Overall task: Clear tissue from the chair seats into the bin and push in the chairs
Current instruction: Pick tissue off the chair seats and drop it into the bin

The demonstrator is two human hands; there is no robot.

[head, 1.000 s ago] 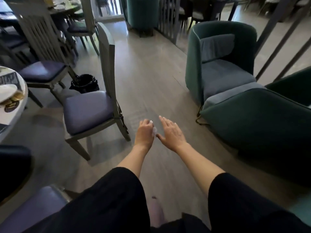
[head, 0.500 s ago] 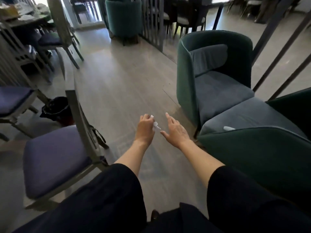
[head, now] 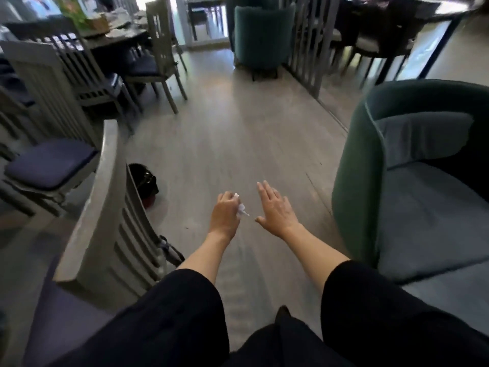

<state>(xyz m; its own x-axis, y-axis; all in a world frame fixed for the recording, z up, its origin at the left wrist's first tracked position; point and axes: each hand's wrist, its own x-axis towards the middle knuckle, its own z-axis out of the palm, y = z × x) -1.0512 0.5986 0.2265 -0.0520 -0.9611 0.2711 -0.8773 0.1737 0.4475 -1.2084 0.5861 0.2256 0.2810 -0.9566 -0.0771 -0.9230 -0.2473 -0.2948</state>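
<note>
Counting it off: two hands, one scrap of tissue, one bin. The left hand (head: 225, 217) is curled around the white tissue (head: 241, 209), which pokes out on the thumb side. The right hand (head: 275, 210) is flat just beside it, fingers spread, holding nothing, with a small gap between the two.

I make out four grey slat-backed wooden chairs on the left, though blur makes the far ones hard to separate. The nearest chair (head: 105, 207) turns its curved backrest to the aisle. The second chair (head: 50, 165) has a dark blue cushion. The third chair (head: 87, 72) and fourth chair (head: 158, 35) stand by the far table (head: 119, 38).

Two green armchairs: the near armchair (head: 352, 181) is close on the right and the far armchair (head: 264, 35) is down the aisle.

The black-lined bin (head: 141, 178) stands on the floor (head: 225, 128) just past the nearest chair's backrest, which hides part of it. An open strip of grey planks runs between that backrest and the near armchair's rounded side. It widens farther on, where a slatted partition (head: 304, 49) edges it on the right. Both hands hang over this strip.

The green packaging (head: 76, 17) on the far table is too blurred to read.
</note>
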